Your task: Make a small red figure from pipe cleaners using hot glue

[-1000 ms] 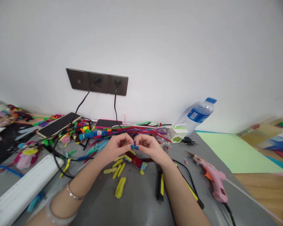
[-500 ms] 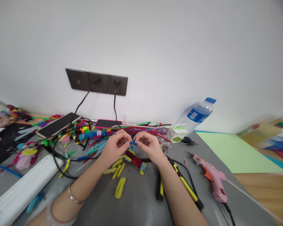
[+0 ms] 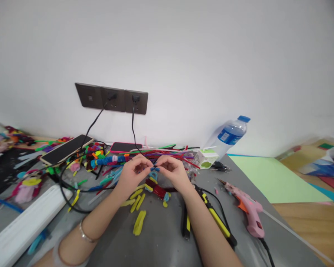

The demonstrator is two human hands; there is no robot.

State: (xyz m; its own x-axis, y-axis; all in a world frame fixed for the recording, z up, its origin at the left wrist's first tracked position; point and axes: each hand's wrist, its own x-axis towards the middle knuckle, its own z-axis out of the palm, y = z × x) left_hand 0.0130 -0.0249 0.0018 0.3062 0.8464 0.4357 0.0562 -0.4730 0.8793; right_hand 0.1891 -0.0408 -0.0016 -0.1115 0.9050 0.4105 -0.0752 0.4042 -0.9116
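My left hand (image 3: 133, 174) and my right hand (image 3: 172, 173) meet above the grey table (image 3: 158, 244), fingertips pinched together on a small blue pipe-cleaner piece (image 3: 154, 170). Both hands are closed on it. Just below them lie a red piece (image 3: 158, 190) with small blue and yellow bits, and several bent yellow pipe-cleaner pieces (image 3: 139, 221). Black and yellow pliers (image 3: 215, 218) lie under my right forearm.
A pile of coloured pipe cleaners (image 3: 156, 152) runs along the wall. A pink glue gun (image 3: 249, 214), a water bottle (image 3: 227, 136), a small carton (image 3: 206, 158), two phones (image 3: 64, 149), a white power strip (image 3: 25, 227), black cables (image 3: 69, 200) and green paper (image 3: 269, 178) lie around.
Both hands have stayed pinched on the blue piece and drifted slightly up and left. The camera view shifted a little.
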